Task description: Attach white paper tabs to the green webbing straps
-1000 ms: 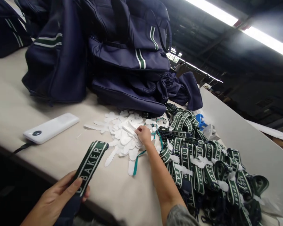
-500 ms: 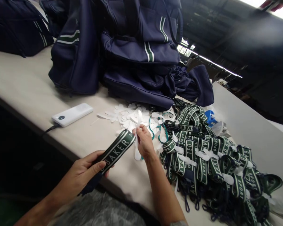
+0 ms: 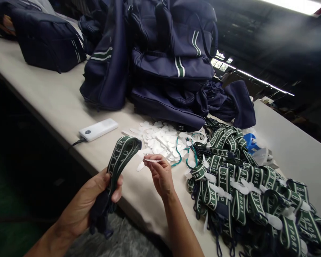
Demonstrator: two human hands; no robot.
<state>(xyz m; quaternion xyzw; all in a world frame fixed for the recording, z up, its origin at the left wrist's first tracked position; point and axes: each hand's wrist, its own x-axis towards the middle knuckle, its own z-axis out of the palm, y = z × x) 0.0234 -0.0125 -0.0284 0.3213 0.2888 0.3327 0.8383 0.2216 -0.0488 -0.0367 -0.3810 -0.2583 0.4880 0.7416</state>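
My left hand grips a folded green-and-white lettered strap, its looped end standing up and its dark ends hanging below the fingers. To the right of the loop, apart from it, my right hand pinches a thin white strip seen nearly edge-on. Just beyond that hand lies a heap of white strips with rounded ends. A teal cord curls beside the heap. Many more folded straps are piled on the right, several with white strips wrapped around them.
Navy bags with green-and-white stripes are stacked at the back, and another navy bag sits at the far left. A white power bank with a cable lies near the table edge. A blue object stands behind the straps.
My left hand has turned the strap from slanting rightward to more upright, so its loop shows. My right hand has tipped the white strip from upright to nearly flat. The view has shifted left.
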